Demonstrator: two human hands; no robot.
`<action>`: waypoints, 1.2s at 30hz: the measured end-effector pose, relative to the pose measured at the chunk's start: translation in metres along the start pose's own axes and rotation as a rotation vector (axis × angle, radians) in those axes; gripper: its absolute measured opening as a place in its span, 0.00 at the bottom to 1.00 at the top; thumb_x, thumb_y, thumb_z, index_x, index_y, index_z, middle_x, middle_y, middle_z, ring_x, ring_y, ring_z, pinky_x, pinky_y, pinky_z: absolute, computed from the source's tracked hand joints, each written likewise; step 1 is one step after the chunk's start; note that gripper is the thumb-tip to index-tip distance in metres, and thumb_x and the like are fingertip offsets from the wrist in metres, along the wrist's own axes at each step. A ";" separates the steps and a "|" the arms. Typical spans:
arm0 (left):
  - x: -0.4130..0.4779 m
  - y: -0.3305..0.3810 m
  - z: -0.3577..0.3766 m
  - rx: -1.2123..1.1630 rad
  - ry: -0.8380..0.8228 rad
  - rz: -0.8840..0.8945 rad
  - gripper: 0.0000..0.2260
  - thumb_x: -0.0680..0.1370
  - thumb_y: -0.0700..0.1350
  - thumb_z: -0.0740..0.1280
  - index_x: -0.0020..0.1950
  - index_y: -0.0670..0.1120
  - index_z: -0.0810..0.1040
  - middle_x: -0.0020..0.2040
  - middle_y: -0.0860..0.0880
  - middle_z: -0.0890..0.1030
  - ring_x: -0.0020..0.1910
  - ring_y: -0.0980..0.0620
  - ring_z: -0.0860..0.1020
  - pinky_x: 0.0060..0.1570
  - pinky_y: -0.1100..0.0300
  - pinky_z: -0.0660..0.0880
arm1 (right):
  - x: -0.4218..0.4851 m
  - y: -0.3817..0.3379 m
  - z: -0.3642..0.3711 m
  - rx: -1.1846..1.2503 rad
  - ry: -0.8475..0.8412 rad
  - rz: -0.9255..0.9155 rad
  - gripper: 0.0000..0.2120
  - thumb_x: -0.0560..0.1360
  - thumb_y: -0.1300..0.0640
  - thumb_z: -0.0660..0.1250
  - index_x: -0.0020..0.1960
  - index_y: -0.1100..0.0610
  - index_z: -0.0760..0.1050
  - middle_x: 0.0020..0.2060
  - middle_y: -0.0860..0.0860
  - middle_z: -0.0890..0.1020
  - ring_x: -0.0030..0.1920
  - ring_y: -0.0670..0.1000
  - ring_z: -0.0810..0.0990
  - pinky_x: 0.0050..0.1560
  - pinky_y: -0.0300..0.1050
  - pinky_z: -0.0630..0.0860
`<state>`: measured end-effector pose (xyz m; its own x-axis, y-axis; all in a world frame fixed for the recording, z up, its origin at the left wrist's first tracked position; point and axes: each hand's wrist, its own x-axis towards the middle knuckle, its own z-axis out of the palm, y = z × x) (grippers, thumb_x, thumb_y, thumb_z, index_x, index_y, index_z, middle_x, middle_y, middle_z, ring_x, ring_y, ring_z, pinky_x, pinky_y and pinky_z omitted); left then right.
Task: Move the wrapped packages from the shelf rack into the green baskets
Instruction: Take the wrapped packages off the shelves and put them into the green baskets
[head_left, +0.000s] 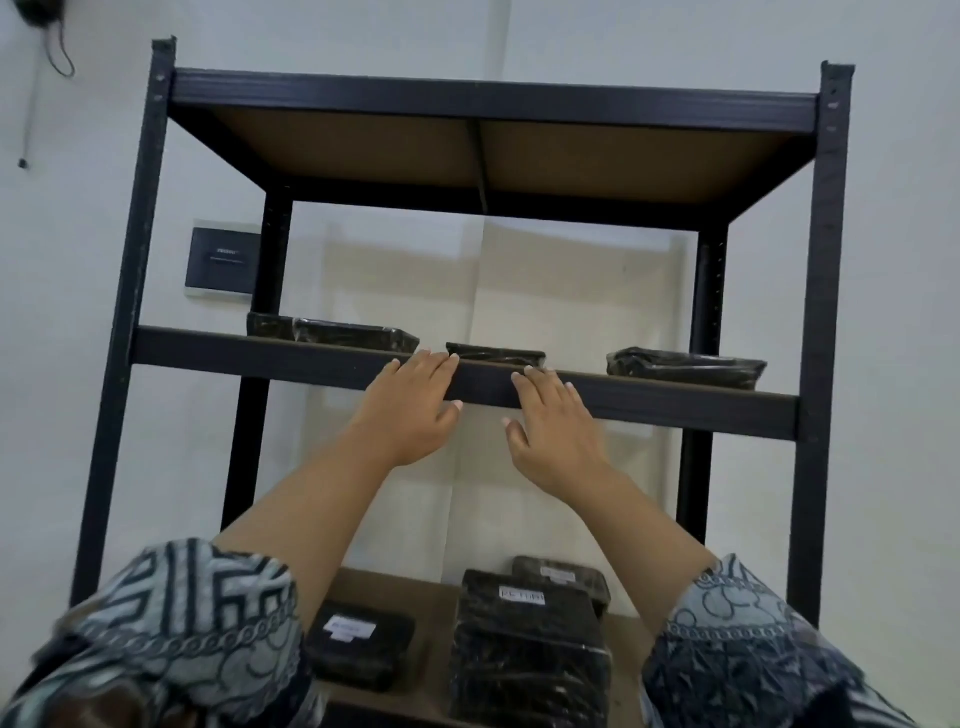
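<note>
**Both hands empty at the middle shelf, reaching for the centre package**

The left hand (410, 410) and right hand (556, 426) are flat, with fingers straight and slightly spread, gripping nothing. The fingertips are at the top edge of the front beam (675, 402) of the shelf rack (826, 260). The centre wrapped package (496, 354) lies just behind that beam, between the hands. Two more are on the same board, the left package (332, 330) and the right package (685, 366), each well apart from it. More packages sit on the lower shelf (524, 654). The green baskets are not in view.

Risks:
- The shelf is seen from below, so the package top is hidden and the reach likely goes by feel.
- The film wrap looks glossy, so a flat-fingered pull could slip or push it further back.
- The beam edge may catch the wrap as it is dragged out.
- With no basket visible, the drop needs a turn away.

The shelves are brown boards in a dark metal frame. The wall is pale, with a corner seam behind the rack. A dark wall panel (223, 265) sits left of the rack, and a cord (52, 47) hangs at top left.
</note>
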<state>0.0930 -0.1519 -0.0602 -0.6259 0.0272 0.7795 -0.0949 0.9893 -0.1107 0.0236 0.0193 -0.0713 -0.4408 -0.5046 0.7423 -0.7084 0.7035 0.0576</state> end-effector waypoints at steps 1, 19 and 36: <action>0.007 -0.005 0.000 -0.002 0.026 0.007 0.25 0.80 0.51 0.55 0.74 0.43 0.57 0.74 0.45 0.62 0.73 0.47 0.57 0.71 0.49 0.56 | 0.007 0.000 0.000 -0.012 0.029 -0.015 0.27 0.80 0.51 0.54 0.76 0.58 0.55 0.77 0.53 0.58 0.78 0.54 0.50 0.77 0.49 0.46; 0.130 -0.052 0.032 -0.241 -0.326 0.090 0.21 0.79 0.52 0.54 0.71 0.48 0.66 0.68 0.46 0.70 0.64 0.48 0.69 0.62 0.52 0.67 | 0.165 0.028 -0.006 -0.099 -0.312 0.228 0.27 0.81 0.44 0.48 0.75 0.58 0.59 0.74 0.56 0.63 0.73 0.57 0.61 0.73 0.53 0.56; 0.130 -0.059 0.043 -0.292 -0.372 0.076 0.14 0.78 0.53 0.51 0.40 0.48 0.71 0.42 0.48 0.73 0.44 0.48 0.73 0.43 0.54 0.70 | 0.251 0.065 0.043 0.051 -0.609 0.531 0.25 0.83 0.48 0.46 0.72 0.62 0.63 0.73 0.59 0.64 0.70 0.57 0.66 0.66 0.49 0.65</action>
<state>-0.0158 -0.2125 0.0212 -0.8623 0.1005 0.4963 0.1501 0.9868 0.0609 -0.1571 -0.0830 0.0898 -0.9379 -0.3037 0.1675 -0.3377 0.9096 -0.2420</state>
